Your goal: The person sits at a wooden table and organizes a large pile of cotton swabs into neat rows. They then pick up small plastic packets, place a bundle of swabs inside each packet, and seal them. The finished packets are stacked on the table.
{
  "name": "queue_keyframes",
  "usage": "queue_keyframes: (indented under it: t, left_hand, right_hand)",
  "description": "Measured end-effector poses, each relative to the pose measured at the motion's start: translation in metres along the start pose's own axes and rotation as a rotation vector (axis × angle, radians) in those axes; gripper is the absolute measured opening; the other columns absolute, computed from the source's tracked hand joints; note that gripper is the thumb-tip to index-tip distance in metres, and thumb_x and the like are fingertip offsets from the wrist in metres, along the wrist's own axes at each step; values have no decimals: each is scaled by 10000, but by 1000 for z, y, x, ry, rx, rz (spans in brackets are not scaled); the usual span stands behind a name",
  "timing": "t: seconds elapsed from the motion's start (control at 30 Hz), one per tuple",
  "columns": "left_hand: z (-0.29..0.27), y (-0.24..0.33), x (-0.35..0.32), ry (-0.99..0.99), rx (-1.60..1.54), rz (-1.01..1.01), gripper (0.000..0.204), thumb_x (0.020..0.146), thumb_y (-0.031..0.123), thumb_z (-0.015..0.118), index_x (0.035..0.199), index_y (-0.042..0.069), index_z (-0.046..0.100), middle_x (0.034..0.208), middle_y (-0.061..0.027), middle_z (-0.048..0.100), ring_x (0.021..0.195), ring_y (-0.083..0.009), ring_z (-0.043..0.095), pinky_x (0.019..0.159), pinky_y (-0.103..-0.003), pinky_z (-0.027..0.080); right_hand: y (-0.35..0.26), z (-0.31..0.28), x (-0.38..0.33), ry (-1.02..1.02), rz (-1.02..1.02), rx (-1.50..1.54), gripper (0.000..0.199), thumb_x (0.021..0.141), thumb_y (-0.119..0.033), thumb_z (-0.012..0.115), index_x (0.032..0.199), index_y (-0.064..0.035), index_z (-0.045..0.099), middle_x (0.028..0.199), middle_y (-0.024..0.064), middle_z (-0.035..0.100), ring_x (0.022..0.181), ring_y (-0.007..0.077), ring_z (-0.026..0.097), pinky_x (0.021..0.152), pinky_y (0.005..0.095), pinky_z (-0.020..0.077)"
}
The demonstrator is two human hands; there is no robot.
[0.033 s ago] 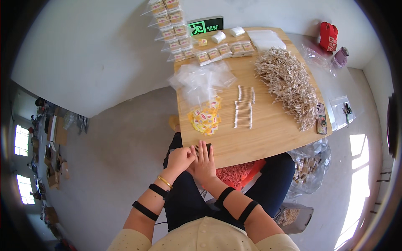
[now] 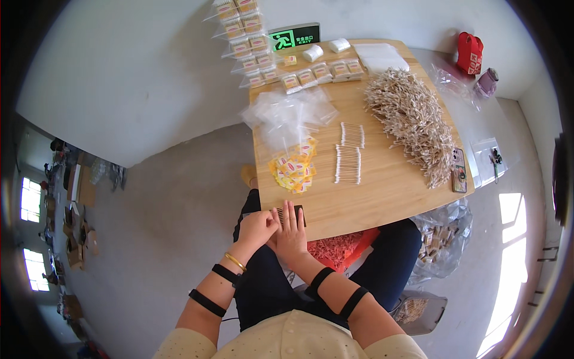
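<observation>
My left hand [image 2: 256, 230] and my right hand [image 2: 293, 234] meet at the near edge of the wooden table [image 2: 382, 197]. Between them they hold a small dark ridged piece [image 2: 292, 213], comb-like, partly hidden under my fingers. My left fingers curl on its left end, and my right fingers lie flat over it. Just beyond it lies a heap of small yellow packets [image 2: 293, 170]. Two rows of cotton swabs [image 2: 348, 164] lie to the right of that heap.
A big pile of wooden-stick swabs [image 2: 412, 122] fills the table's right side, with a phone [image 2: 459, 170] at its edge. Clear plastic bags [image 2: 287, 113] and filled packs [image 2: 311, 76] lie farther back. A red basket [image 2: 338, 246] sits between my knees.
</observation>
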State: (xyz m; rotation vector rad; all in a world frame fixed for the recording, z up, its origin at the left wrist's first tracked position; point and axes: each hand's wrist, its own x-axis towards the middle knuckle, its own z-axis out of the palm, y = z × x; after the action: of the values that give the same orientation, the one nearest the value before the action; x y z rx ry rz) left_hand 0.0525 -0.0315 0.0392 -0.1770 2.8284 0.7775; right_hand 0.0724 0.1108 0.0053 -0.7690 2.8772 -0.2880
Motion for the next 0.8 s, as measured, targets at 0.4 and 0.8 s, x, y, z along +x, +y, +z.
queue_keyframes:
  t: [0.4, 0.8]
  left_hand:
    - [52, -66, -30, 338, -680, -182, 760, 842, 281, 884, 1400, 0, 451, 1115, -149, 627, 1056, -216, 628, 934, -371, 523]
    - [47, -51, -26, 226, -707, -73, 693, 845, 265, 874, 1363, 12, 489, 1211, -162, 667, 1104, -246, 673, 954, -372, 537]
  right_hand:
    - [52, -11, -11, 35, -43, 5, 1010, 965, -660, 522, 1628, 45, 234, 1726, 202, 179, 1620, 319, 107, 1303, 523, 96]
    - [17, -3, 3, -14, -12, -69, 1104, 904, -727, 559, 1608, 72, 268, 1706, 264, 183, 1609, 387, 114, 1302, 522, 100]
